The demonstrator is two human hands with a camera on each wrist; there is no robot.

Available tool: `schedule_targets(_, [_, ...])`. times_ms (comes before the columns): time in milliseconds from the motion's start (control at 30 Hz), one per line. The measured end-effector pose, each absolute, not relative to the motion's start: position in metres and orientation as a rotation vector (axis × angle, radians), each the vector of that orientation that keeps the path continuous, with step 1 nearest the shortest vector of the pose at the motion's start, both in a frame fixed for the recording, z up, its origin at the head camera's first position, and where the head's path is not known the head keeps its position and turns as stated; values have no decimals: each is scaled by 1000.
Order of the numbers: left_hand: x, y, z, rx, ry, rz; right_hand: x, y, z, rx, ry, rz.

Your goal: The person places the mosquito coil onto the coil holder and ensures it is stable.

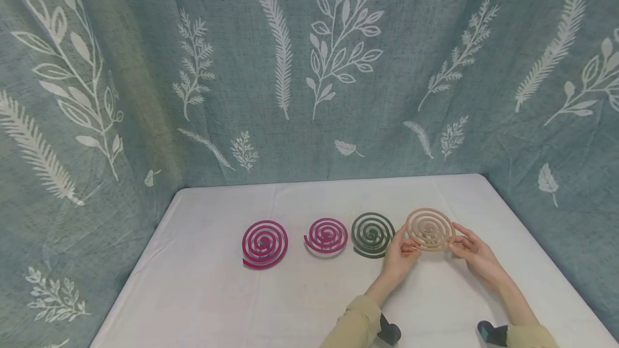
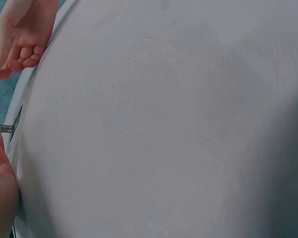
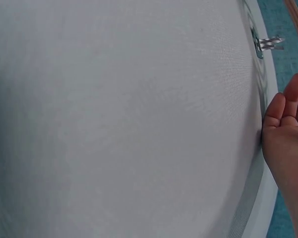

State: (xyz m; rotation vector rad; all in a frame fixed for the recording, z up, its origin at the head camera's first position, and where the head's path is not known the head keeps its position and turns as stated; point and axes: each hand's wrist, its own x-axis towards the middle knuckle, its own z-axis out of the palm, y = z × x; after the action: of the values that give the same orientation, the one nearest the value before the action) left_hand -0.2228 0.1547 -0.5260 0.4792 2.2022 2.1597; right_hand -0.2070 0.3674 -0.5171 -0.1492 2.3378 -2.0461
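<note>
A tan mosquito coil (image 1: 430, 230) is held up over the right part of the table between both hands. My left hand (image 1: 401, 254) pinches its left edge, and my right hand (image 1: 476, 256) grips the right edge between thumb and fingers. Just left of them lies a dark green mosquito coil (image 1: 372, 235), partly overlapped by the left hand in the head view. In the right wrist view, only a sliver of the tan coil (image 3: 297, 22) shows above the right hand (image 3: 288, 139). Both hands appear at the left edge of the left wrist view.
Two magenta coils lie further left: one (image 1: 326, 236) beside the green coil, the other (image 1: 264, 245) at the far left of the row. White cloth covers the table (image 1: 217, 305). A patterned teal curtain (image 1: 300, 69) hangs behind and beside it. A metal clip (image 3: 271, 43) sits at the table edge.
</note>
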Motion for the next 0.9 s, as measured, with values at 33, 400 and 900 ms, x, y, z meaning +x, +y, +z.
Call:
schedule_targets(33, [-223,155,-526,478,2190,2164,-208,367,-517,-141,2329,-2054])
schedule_targets(400, [-228,158,-523,341,2068,2149,-214,368,-520,-55,2286,-2064])
schedule_targets(900, [-231,167,-515,160,2068,2084,-217,366,-521,6,2254,-2081])
